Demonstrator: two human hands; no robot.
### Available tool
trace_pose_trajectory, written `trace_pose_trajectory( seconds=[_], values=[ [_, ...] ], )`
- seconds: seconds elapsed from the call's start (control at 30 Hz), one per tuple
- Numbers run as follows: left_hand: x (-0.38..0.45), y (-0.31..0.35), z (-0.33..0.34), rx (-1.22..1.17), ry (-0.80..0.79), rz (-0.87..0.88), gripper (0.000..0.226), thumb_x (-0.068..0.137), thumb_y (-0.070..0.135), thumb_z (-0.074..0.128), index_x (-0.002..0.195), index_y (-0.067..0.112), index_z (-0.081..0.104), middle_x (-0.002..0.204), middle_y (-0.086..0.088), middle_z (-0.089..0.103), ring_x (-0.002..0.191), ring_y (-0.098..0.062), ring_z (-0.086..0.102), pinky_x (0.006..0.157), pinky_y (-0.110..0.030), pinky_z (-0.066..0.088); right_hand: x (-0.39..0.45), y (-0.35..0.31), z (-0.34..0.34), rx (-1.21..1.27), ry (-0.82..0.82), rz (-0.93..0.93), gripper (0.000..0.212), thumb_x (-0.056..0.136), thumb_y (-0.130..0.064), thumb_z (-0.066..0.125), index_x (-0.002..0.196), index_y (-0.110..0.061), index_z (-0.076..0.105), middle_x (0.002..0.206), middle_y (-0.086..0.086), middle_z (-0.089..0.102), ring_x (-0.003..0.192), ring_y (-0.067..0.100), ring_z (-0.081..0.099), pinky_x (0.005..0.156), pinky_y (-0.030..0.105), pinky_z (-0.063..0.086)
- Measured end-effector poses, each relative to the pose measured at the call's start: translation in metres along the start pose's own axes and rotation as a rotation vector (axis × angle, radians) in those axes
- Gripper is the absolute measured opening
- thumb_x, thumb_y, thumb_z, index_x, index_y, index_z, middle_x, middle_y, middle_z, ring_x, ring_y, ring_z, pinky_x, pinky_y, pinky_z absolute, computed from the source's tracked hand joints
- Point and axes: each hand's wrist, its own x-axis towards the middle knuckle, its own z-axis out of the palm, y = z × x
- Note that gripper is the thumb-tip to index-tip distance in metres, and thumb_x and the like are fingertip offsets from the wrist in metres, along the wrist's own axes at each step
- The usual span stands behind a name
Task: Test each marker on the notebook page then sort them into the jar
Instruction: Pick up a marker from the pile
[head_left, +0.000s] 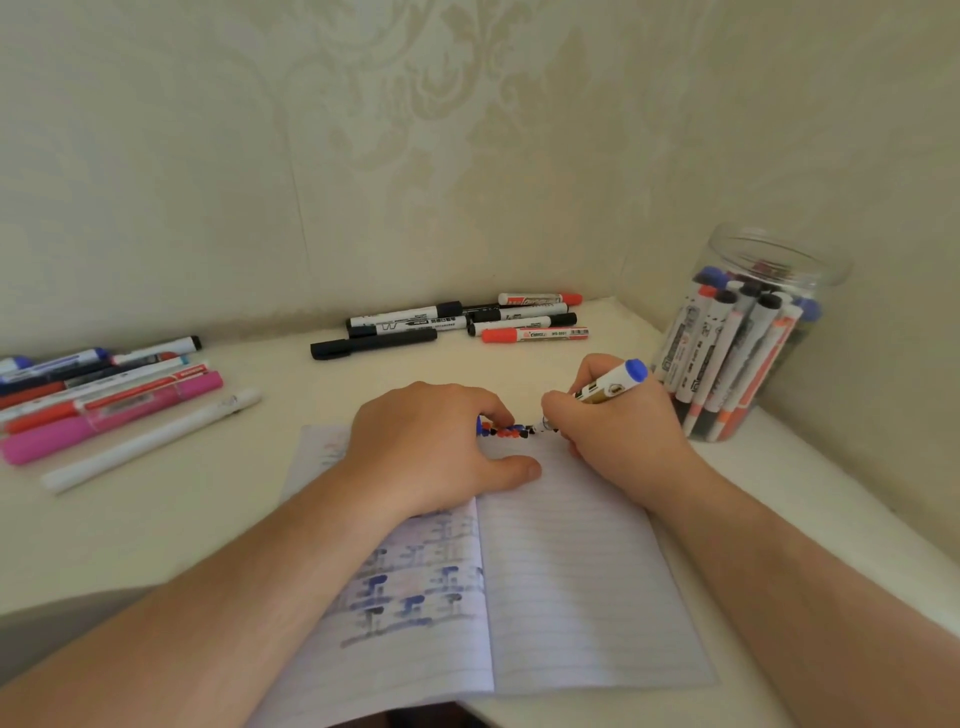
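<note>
Head view: right hand (621, 421) grip pinches a blue-capped marker (613, 387), tip down at the end of a row of test marks (506, 431) on the notebook (571, 571) right page. Left hand (436, 441) lies on the notebook at the spine, fingers loosely curved, holding nothing. Jar (748, 332) at 2 o'clock from the notebook, upright, already packed with markers. More markers: a group (467, 322) at 12 o'clock, another pile (104, 389) at 10 o'clock on the bench (208, 519).

Risks, my read: jar sits just beside the right hand, so a wide sweep could tip it. Left fingertips sit right at the fresh marks; smearing likely. Packed jar may reject the next marker.
</note>
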Motion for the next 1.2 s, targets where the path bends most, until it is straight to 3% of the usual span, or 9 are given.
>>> trace_pose_trajectory(
  seconds=[0.1, 0.3, 0.43, 0.67, 0.93, 1.0, 1.1, 1.2],
  values=[
    [0.000, 0.000, 0.001, 0.000, 0.002, -0.003, 0.061, 0.065, 0.093, 0.056, 0.116, 0.060, 0.059, 0.090, 0.020, 0.054, 0.090, -0.010, 0.048, 0.072, -0.030, 0.040, 0.001, 0.002, 0.000, 0.011, 0.006, 0.009, 0.027, 0.071, -0.022, 0.073, 0.075, -0.006, 0.051, 0.061, 0.009, 0.056, 0.056, 0.021, 0.053, 0.055, 0.036, 0.044],
    [-0.001, 0.000, 0.000, 0.008, 0.013, 0.006, 0.062, 0.066, 0.093, 0.056, 0.118, 0.059, 0.059, 0.094, 0.020, 0.056, 0.091, -0.009, 0.046, 0.072, -0.031, 0.038, -0.002, 0.001, -0.001, 0.023, -0.030, -0.011, 0.026, 0.076, -0.015, 0.075, 0.077, -0.002, 0.053, 0.060, 0.009, 0.056, 0.053, 0.017, 0.053, 0.053, 0.033, 0.044],
    [-0.001, 0.000, 0.000, 0.001, 0.009, 0.004, 0.062, 0.067, 0.092, 0.057, 0.119, 0.058, 0.060, 0.093, 0.020, 0.053, 0.093, -0.009, 0.049, 0.072, -0.030, 0.039, 0.000, 0.003, -0.001, 0.046, 0.008, 0.006, 0.026, 0.074, -0.017, 0.073, 0.077, -0.003, 0.052, 0.067, 0.022, 0.061, 0.056, 0.020, 0.054, 0.056, 0.037, 0.045],
    [-0.001, 0.000, 0.001, 0.000, 0.015, 0.007, 0.063, 0.066, 0.093, 0.056, 0.118, 0.059, 0.059, 0.099, 0.020, 0.061, 0.091, -0.008, 0.048, 0.072, -0.030, 0.041, 0.000, 0.003, 0.000, 0.031, -0.014, -0.015, 0.026, 0.076, -0.014, 0.075, 0.074, -0.003, 0.052, 0.059, 0.012, 0.057, 0.051, 0.017, 0.055, 0.053, 0.034, 0.044],
    [-0.003, 0.000, 0.000, -0.004, 0.026, 0.014, 0.065, 0.067, 0.092, 0.057, 0.120, 0.055, 0.053, 0.089, 0.020, 0.055, 0.089, -0.009, 0.049, 0.071, -0.031, 0.041, 0.003, 0.005, 0.000, 0.055, 0.001, 0.013, 0.026, 0.075, -0.017, 0.073, 0.072, -0.005, 0.049, 0.061, 0.010, 0.056, 0.054, 0.019, 0.051, 0.054, 0.034, 0.042],
    [-0.003, -0.001, 0.002, -0.057, 0.079, 0.012, 0.061, 0.070, 0.085, 0.061, 0.113, 0.045, 0.045, 0.083, 0.016, 0.057, 0.081, -0.011, 0.055, 0.068, -0.032, 0.044, 0.005, 0.004, 0.000, 0.129, 0.006, 0.027, 0.028, 0.078, -0.013, 0.072, 0.067, -0.011, 0.046, 0.057, 0.006, 0.055, 0.052, 0.018, 0.048, 0.050, 0.029, 0.038],
    [-0.004, -0.009, 0.008, -0.323, 0.160, 0.074, 0.040, 0.090, 0.051, 0.064, 0.105, 0.031, 0.033, 0.079, 0.008, 0.059, 0.068, -0.013, 0.057, 0.063, -0.034, 0.045, 0.004, 0.001, -0.008, 0.360, -0.037, 0.049, 0.031, 0.084, -0.014, 0.075, 0.067, -0.018, 0.050, 0.050, -0.001, 0.048, 0.045, 0.013, 0.039, 0.044, 0.024, 0.029],
    [-0.003, -0.016, 0.010, -0.462, 0.180, 0.147, 0.019, 0.105, 0.028, 0.052, 0.109, 0.029, 0.034, 0.097, 0.007, 0.058, 0.079, -0.005, 0.056, 0.070, -0.023, 0.042, 0.003, 0.002, -0.020, 0.524, -0.179, 0.001, 0.013, 0.081, -0.017, 0.080, 0.079, -0.023, 0.068, 0.058, 0.002, 0.047, 0.050, 0.016, 0.035, 0.047, 0.026, 0.028]
  ],
)
